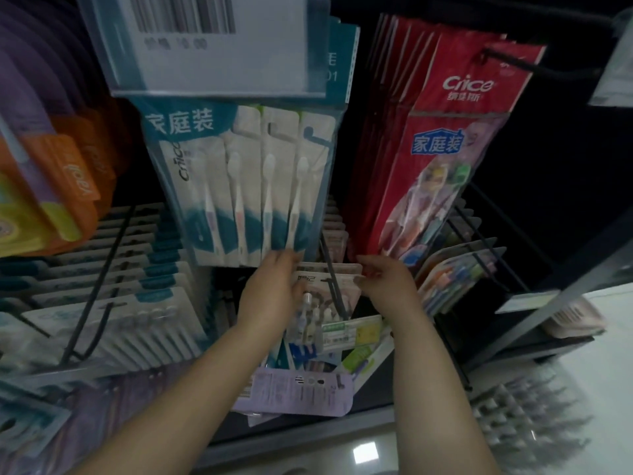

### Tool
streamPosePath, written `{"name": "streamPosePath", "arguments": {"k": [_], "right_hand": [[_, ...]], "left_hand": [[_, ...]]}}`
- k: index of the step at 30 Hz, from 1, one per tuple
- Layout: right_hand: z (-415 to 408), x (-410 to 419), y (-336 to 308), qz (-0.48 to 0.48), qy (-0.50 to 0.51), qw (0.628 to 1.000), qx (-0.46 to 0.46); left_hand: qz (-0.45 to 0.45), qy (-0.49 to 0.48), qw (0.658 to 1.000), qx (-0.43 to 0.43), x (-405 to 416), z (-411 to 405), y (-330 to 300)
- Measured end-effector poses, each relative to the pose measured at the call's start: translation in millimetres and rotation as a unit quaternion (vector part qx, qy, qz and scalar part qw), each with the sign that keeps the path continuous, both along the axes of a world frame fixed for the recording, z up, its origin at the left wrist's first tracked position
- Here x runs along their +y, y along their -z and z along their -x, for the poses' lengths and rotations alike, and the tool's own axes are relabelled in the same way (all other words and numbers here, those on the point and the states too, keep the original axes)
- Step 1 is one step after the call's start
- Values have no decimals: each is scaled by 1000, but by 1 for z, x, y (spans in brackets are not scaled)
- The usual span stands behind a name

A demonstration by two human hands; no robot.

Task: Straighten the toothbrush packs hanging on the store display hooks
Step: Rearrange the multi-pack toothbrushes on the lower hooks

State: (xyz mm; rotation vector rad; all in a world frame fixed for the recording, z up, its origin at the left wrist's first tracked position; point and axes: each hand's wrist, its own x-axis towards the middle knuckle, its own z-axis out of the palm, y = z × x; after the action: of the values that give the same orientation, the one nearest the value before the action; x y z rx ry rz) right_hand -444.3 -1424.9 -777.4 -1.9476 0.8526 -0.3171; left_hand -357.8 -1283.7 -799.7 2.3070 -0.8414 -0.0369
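left hand (pixel 270 289) and right hand (pixel 387 282) each grip a side edge of the front beige toothbrush pack (pixel 329 286) on its black hook (pixel 334 286), fingers curled.

Teal pack (pixel 246 186) and red packs (pixel 421 173) flank a dark gap, black hook (pixel 334 286) below.

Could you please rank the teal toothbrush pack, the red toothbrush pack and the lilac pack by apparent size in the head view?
1. teal toothbrush pack and red toothbrush pack: alike, unranked.
2. lilac pack: smallest, partly hidden.
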Motion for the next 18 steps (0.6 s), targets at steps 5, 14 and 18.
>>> {"name": "streamPosePath", "arguments": {"k": [5,14,18], "right_hand": [[-5,-9,7,-24,7,1000,5],[-15,-16,17,-49,26,997,-56],[-15,-16,16,-47,7,995,-87]], "left_hand": [[3,49,999,-4,-3,-12,0],[-63,111,992,-25,-20,-26,15],[-78,100,992,-25,-23,-32,13]]}}
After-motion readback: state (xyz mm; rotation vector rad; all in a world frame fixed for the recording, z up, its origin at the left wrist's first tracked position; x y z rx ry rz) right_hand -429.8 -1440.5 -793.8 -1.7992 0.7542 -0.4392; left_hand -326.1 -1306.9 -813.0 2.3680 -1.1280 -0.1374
